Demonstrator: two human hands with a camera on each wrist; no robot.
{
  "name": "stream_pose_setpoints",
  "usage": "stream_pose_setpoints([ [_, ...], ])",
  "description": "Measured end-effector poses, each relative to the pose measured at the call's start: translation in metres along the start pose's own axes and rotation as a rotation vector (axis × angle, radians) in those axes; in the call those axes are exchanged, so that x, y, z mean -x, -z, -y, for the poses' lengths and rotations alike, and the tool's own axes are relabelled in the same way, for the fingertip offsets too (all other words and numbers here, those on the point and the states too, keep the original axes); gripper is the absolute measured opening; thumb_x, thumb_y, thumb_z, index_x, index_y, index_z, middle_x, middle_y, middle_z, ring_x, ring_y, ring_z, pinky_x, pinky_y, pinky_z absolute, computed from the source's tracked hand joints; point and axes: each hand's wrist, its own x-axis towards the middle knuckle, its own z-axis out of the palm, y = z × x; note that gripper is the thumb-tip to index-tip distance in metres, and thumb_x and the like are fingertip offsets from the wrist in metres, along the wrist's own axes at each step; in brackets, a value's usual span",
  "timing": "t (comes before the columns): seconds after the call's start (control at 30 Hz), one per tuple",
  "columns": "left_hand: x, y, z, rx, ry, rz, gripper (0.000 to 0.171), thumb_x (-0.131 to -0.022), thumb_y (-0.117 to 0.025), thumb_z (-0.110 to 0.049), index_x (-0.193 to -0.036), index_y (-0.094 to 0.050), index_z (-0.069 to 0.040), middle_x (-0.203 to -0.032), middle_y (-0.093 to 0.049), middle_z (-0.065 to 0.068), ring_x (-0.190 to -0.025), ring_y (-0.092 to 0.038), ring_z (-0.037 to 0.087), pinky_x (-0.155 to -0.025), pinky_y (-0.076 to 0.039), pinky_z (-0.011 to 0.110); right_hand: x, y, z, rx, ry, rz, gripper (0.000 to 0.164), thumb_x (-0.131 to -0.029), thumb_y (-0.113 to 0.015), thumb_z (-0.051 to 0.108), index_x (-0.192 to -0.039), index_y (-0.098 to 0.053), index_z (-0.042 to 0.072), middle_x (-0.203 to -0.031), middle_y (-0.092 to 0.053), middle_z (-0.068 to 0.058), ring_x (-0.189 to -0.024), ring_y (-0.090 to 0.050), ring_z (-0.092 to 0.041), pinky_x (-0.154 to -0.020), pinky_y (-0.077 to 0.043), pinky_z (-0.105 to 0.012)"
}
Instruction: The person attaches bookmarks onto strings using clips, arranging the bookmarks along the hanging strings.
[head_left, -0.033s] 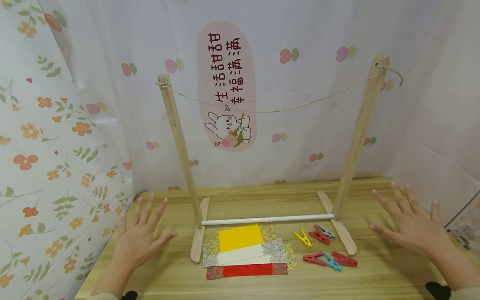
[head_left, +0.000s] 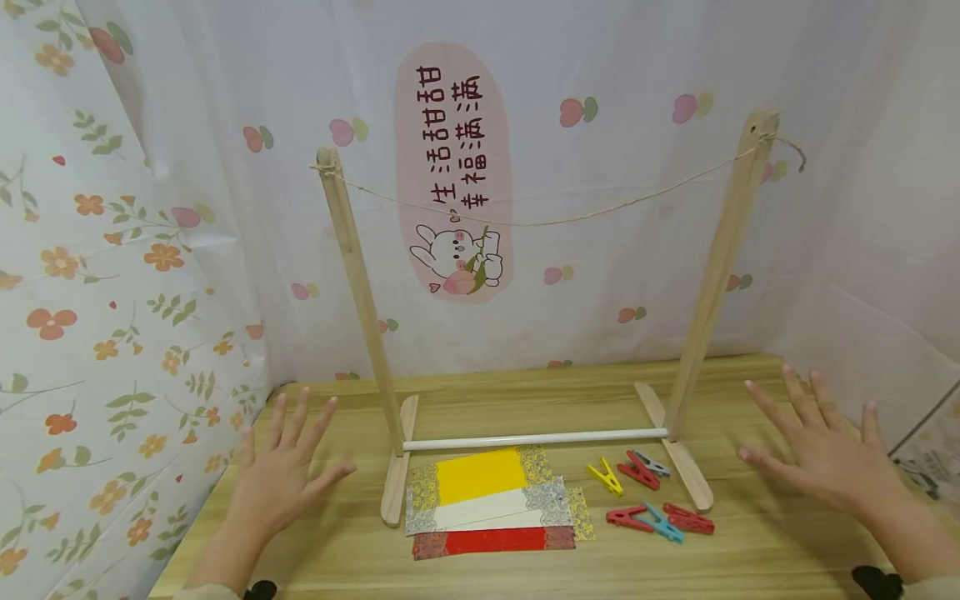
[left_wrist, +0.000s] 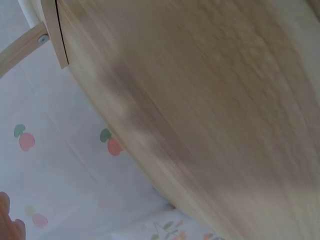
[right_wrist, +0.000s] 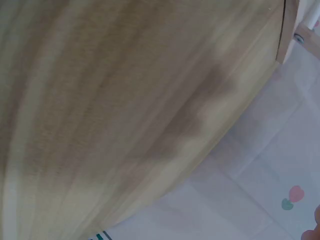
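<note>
Both hands are spread wide and hold nothing: the left hand [head_left: 281, 475] is to the left of the wooden stand [head_left: 352, 250], the right hand [head_left: 832, 454] to its right. Between them, in front of the white rod [head_left: 536, 439], lie the strips, with the clips [head_left: 639, 470] scattered to their right. The white strip [head_left: 480, 510] overlaps the yellow strip [head_left: 480, 477] and the red strip [head_left: 495, 540], so I'd lift it first, by one end, to leave the others undisturbed. A clip is best pinched at its splayed handles; the blue clip [head_left: 663, 523] lies among red ones and wants a careful pick. The cord [head_left: 547, 223] sags between the posts, so any touch there should be light.

The table [head_left: 600, 575] is pale, streaky wood grain. A fruit-print cloth [head_left: 615, 50] hangs behind, bearing a rabbit [head_left: 453, 250], and a floral cloth [head_left: 48, 250] covers the left side.
</note>
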Motion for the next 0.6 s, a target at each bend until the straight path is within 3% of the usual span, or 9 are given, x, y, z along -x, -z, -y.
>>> stream_pose_setpoints([
  [0.47, 0.003, -0.004, -0.008, 0.005, -0.008, 0.049, 0.09, -0.091, -0.055, -0.064, -0.16, -0.004, -0.038, -0.169, 0.003, 0.002, -0.155, 0.012, 0.027, -0.11, -0.007, 0.078, 0.009, -0.001, 0.01, -0.023, 0.035, -0.01, 0.096, -0.091, -0.06, 0.059, -0.16, 0.002, 0.035, -0.162, 0.028, -0.004, -0.146, 0.034, -0.031, -0.095, 0.032, -0.073],
  [0.6, 0.001, -0.002, -0.012, -0.001, -0.02, 0.037, 0.09, -0.091, -0.057, -0.063, -0.16, -0.005, -0.036, -0.169, 0.002, 0.003, -0.155, 0.012, 0.027, -0.111, -0.009, 0.077, 0.004, 0.001, 0.018, -0.042, 0.038, -0.015, 0.095, -0.091, -0.06, 0.059, -0.16, 0.0, 0.035, -0.163, 0.026, -0.003, -0.147, 0.033, -0.029, -0.097, 0.027, -0.077],
])
